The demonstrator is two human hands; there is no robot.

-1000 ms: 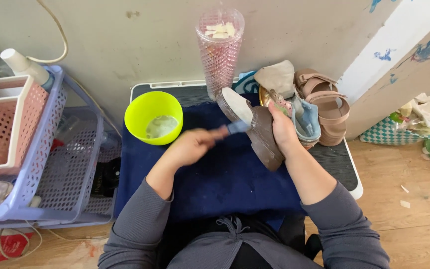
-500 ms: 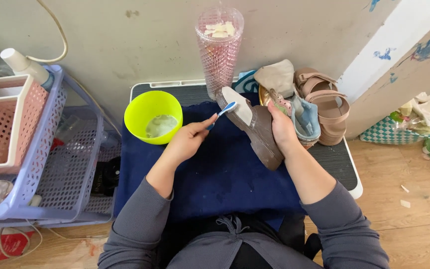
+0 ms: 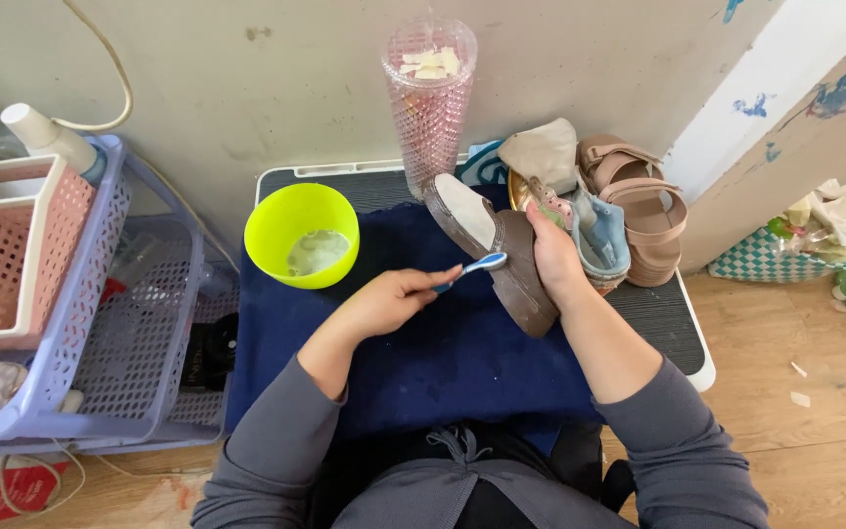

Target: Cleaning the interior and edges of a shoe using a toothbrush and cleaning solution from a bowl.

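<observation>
My right hand (image 3: pixel 552 257) grips a brown shoe (image 3: pixel 501 264), turned on its side so the pale sole faces left. My left hand (image 3: pixel 396 299) holds a blue and white toothbrush (image 3: pixel 474 266), and its bristle end rests against the sole near the middle. Both hands hover over a dark blue cloth (image 3: pixel 423 362) spread on a small black-topped table (image 3: pixel 682 333). A lime green bowl (image 3: pixel 301 233) with whitish liquid sits on the cloth's far left corner, a hand's width from my left hand.
Tan sandals (image 3: pixel 638 201) and other shoes (image 3: pixel 599 235) are piled at the table's far right. A tall pink textured tumbler (image 3: pixel 430 93) stands at the back. A lilac plastic basket (image 3: pixel 100 323) with a pink tray (image 3: pixel 12 245) and a bottle is at the left.
My left hand has shifted the toothbrush along the sole, up toward the toe and back down to the middle. The shoe stays in my right hand.
</observation>
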